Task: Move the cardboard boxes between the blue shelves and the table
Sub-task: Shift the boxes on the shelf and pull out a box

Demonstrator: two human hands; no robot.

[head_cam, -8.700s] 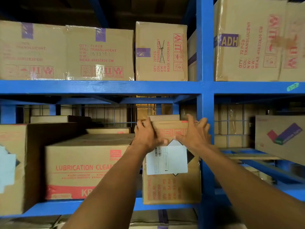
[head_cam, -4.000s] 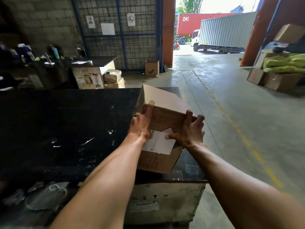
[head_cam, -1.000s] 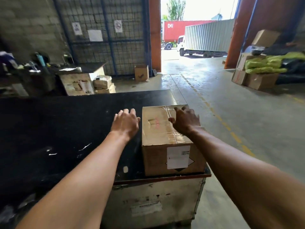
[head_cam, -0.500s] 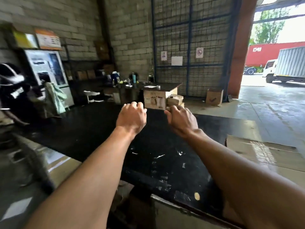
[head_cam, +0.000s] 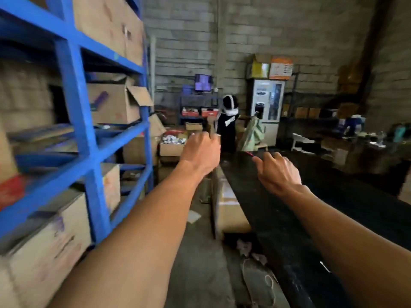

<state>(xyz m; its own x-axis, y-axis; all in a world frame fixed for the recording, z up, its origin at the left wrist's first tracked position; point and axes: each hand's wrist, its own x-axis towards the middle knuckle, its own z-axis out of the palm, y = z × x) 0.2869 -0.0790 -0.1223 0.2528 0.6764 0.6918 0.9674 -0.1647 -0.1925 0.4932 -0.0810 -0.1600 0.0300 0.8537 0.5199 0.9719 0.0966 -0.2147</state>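
Note:
The blue shelves fill the left side, loaded with cardboard boxes on every level, such as an open-flapped box on the middle level. The black table runs along the right. My left hand and my right hand hang in the air in front of me with loosely curled fingers, holding nothing. Both hover over the aisle between shelves and table. The box I set on the table is out of view.
A narrow concrete aisle lies between shelves and table. Flat cardboard leans on the table's side. A person in dark clothing stands at the far end by open boxes and a white machine.
My right hand has left the box on the table and both arms swung free. My view has turned left from the table toward the blue shelves.

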